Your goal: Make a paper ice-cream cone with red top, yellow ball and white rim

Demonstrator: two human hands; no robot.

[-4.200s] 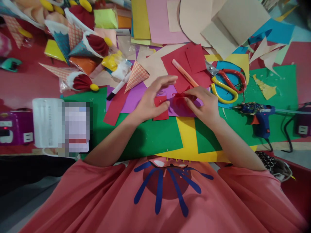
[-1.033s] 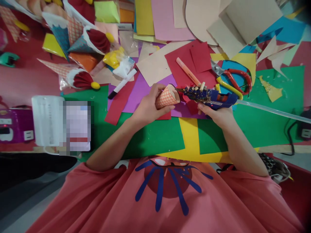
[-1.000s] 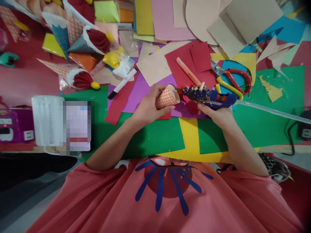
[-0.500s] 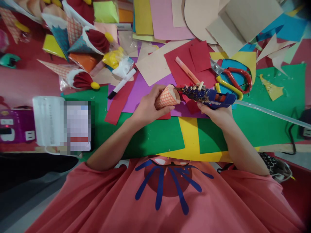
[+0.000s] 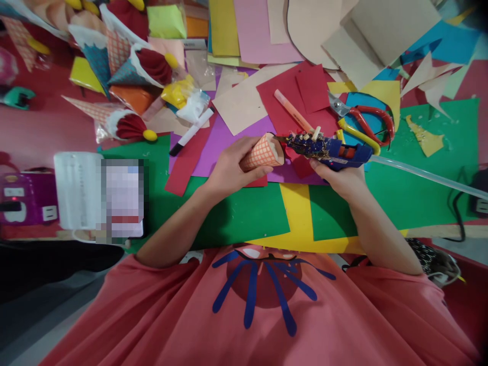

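Wrapped in my left hand (image 5: 236, 165) is a paper cone (image 5: 263, 153) with an orange-and-white checked pattern, its wide mouth tilted to the right. My right hand (image 5: 341, 178) grips a blue hot glue gun (image 5: 335, 152) crusted with dried glue and bits of debris. The gun's nozzle points left and meets the far rim of the cone's mouth; whether it touches is too small to tell. A long clear glue stick (image 5: 427, 175) sticks out of the gun's back. Beneath both hands lie purple (image 5: 213, 150) and red paper pieces.
Red-handled scissors (image 5: 371, 124) and an orange marker (image 5: 292, 109) lie beyond the gun. A black-capped white marker (image 5: 191, 132) rests left of them. Finished cones with red tops (image 5: 127, 124) crowd the far left. A blurred phone (image 5: 124, 198) and a purple power socket (image 5: 28, 198) sit at left.
My left hand has turned the cone slightly, and its mouth has shifted a little to the right. The glue gun stays almost in place at the rim.
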